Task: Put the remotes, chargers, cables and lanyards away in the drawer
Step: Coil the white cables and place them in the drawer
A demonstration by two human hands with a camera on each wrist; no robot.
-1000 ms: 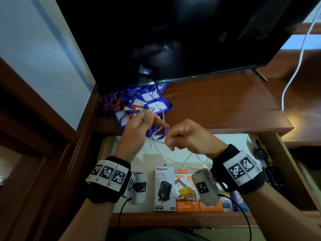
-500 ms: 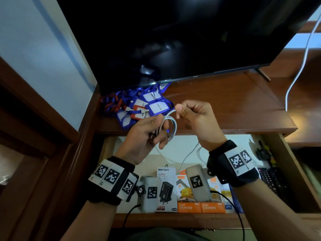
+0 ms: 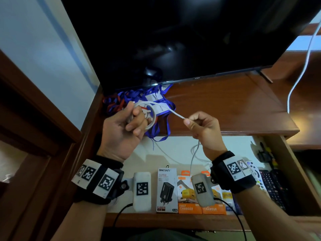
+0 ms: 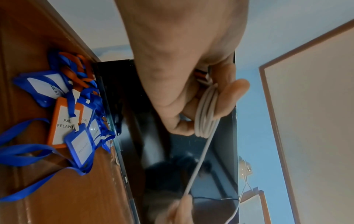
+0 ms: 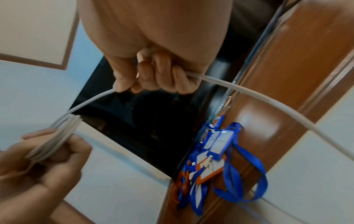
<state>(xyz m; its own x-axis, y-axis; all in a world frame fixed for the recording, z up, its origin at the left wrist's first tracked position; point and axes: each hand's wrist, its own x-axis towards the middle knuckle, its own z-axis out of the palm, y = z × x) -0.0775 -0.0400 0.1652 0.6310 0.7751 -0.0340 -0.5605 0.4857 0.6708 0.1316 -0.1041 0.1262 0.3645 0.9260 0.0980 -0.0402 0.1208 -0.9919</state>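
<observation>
White cable (image 3: 175, 113) runs tight between my hands: my left hand (image 3: 124, 129) grips its coil, my right hand (image 3: 203, 129) pinches the loose end at three o'clock, over the open drawer (image 3: 173, 150).

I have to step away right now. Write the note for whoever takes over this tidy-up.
Left hand grips the coiled part of the white cable. Right hand pinches the loose run, whose tail hangs into the open drawer.
Done: charger boxes and remotes lie in the drawer.
Left: finish coiling, put the cable in, then move the lanyards off the shelf under the TV.
</observation>
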